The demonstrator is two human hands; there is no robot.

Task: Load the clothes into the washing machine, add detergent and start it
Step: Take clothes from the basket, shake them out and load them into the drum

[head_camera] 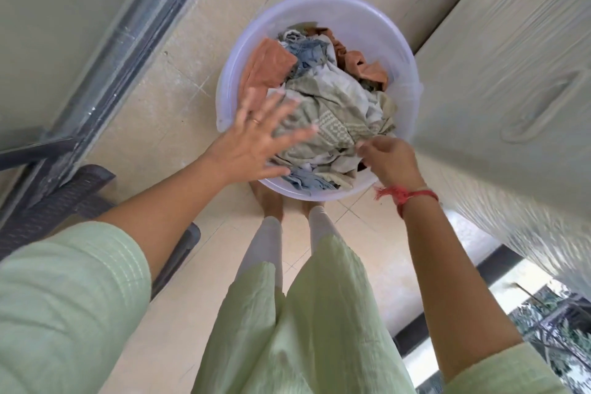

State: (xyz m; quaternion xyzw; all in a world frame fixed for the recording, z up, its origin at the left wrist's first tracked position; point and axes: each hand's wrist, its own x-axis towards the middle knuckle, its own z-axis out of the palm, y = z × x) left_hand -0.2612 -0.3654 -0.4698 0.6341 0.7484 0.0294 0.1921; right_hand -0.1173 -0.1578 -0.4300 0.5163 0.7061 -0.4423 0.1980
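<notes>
A round, translucent lilac plastic tub point(380, 41) with a smooth rolled rim stands on the floor point(179, 99) of glossy beige tiles, just ahead of the person's bare feet. It is heaped with crumpled clothes point(335, 105). On top lies a soft sage-green cloth with a white woven check band. A rust-orange ribbed piece point(268, 67) sits at the far left of the heap, and faded blue denim-like fabric point(307, 54) lies bunched behind.

The left hand point(256, 141) is spread flat with its fingers fanned wide, over the near-left side of the heap. It is blurred, so I cannot tell whether it touches the fabric. A thin ring point(256, 120) shows on one finger. The right hand point(387, 158) has its fingers curled, pinching a fold of the sage cloth at the tub's near-right edge. A frayed red thread point(406, 197) circles that wrist.

To the right rises a white unit point(511, 41) wrapped in wrinkled clear film, with a long rounded handle point(543, 105). At the left is a dark plastic stool point(64, 198) with a woven texture.
</notes>
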